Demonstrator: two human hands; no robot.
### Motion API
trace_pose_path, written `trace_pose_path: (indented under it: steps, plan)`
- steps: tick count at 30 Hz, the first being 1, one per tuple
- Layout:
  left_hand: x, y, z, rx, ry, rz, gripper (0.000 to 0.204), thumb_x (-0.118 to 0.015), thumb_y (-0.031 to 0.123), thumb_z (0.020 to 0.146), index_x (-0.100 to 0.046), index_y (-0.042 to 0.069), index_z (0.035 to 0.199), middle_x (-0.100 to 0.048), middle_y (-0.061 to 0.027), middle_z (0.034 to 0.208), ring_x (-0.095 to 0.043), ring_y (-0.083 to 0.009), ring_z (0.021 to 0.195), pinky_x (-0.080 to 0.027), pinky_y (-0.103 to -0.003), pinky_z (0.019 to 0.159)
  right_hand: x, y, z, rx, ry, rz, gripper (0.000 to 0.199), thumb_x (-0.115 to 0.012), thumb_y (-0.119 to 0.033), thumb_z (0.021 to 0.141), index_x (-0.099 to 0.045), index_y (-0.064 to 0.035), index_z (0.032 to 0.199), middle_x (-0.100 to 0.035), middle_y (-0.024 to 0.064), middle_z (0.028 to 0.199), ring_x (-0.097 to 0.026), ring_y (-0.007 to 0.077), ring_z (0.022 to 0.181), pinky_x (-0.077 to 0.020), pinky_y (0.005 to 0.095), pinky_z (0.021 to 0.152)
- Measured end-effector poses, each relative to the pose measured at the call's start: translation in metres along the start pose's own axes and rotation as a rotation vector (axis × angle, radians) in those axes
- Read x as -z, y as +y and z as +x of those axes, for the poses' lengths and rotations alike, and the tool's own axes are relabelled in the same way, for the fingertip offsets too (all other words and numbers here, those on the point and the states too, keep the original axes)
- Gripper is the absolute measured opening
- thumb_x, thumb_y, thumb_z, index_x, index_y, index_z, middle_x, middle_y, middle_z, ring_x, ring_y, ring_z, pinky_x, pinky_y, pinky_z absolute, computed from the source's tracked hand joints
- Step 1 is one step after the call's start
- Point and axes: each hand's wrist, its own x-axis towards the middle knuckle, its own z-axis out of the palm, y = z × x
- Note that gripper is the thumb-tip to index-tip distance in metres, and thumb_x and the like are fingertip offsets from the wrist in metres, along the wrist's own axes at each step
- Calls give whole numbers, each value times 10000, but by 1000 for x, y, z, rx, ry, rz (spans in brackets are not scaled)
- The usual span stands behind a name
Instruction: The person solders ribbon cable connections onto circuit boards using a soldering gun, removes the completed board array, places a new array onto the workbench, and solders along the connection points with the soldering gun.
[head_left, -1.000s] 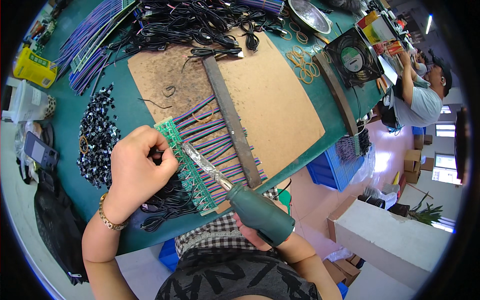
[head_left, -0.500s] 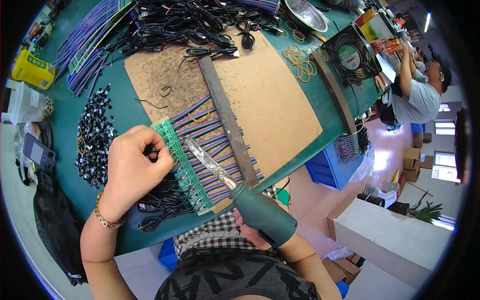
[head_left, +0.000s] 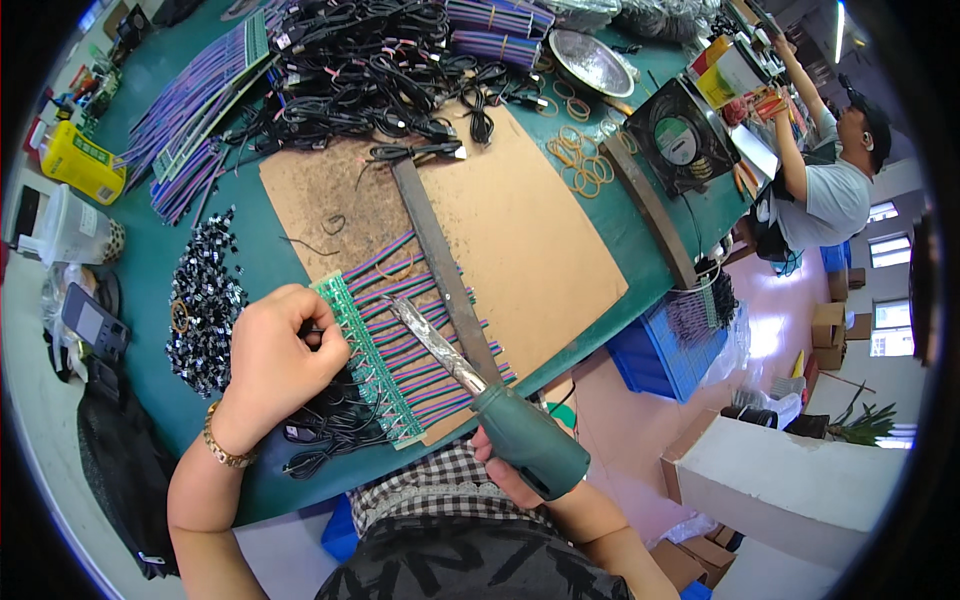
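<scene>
My right hand (head_left: 508,470) grips the green handle of a large soldering iron (head_left: 530,440). The iron's worn metal bit points up and left over a row of multicoloured wires (head_left: 430,345), with its tip just right of a green circuit board strip (head_left: 372,365). At the strip's upper left, my left hand (head_left: 285,345) is closed in a pinch on a thin black cable, mostly hidden by the fingers. More black cables (head_left: 335,425) lie below that hand. A dark metal bar (head_left: 440,260) rests across the wires on a brown board (head_left: 540,250).
Left stands a heap of small black parts (head_left: 205,310). Black cables (head_left: 370,70) and wired strips (head_left: 205,100) pile up at the back. Rubber bands (head_left: 580,165), a second bar (head_left: 650,210) and a fan (head_left: 680,140) lie right. A co-worker (head_left: 825,170) is beyond.
The view has shifted slightly, so the bench sits lower in the picture. The iron's tip has drawn a little to the right, away from the strip. My left hand keeps its pinch.
</scene>
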Motion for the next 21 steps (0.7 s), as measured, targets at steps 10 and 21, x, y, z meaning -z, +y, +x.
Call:
trace_pose_path:
  steps: [10, 21]
  plan:
    - [22, 2, 12, -264, 63, 95, 87, -618, -6, 756, -593, 7, 838, -562, -117, 841, -572, -231, 813, -456, -331, 753, 21, -13, -4, -274, 240, 495, 264, -671, -91, 822, -591, 19, 1048, -638, 77, 843, -626, 125, 707, -532, 278, 652]
    - [-10, 10, 160, 224, 104, -1098, 226, -619, 210, 940, -619, 118, 1147, -586, 68, 868, -564, -48, 809, -455, -208, 692, 26, -15, -14, -320, 250, 576, 476, -682, -308, 826, -515, -15, 1162, -624, 142, 914, -634, 193, 727, -542, 317, 683]
